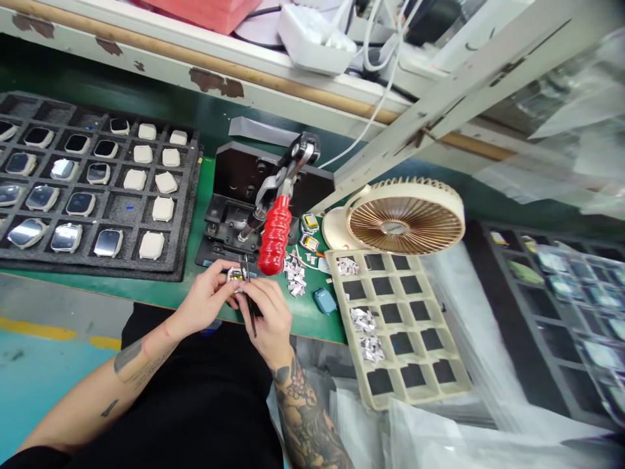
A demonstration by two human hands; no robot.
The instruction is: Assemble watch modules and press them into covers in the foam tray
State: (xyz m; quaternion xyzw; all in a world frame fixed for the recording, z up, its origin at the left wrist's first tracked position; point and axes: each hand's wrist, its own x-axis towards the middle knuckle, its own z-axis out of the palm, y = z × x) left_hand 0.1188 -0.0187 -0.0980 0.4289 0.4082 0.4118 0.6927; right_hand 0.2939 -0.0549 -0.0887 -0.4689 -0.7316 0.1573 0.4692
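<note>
Being pinched by the fingertips of the left hand (208, 293), a small watch body (235, 275) is held at the front of the green bench (312, 326), just below a red-handled clamp (276, 234). A slim dark tool (252, 318) is clasped in the right hand (271, 312), its upper end beside the watch body; whether they are touching cannot be told. White pieces (295, 277) are scattered nearby.
</note>
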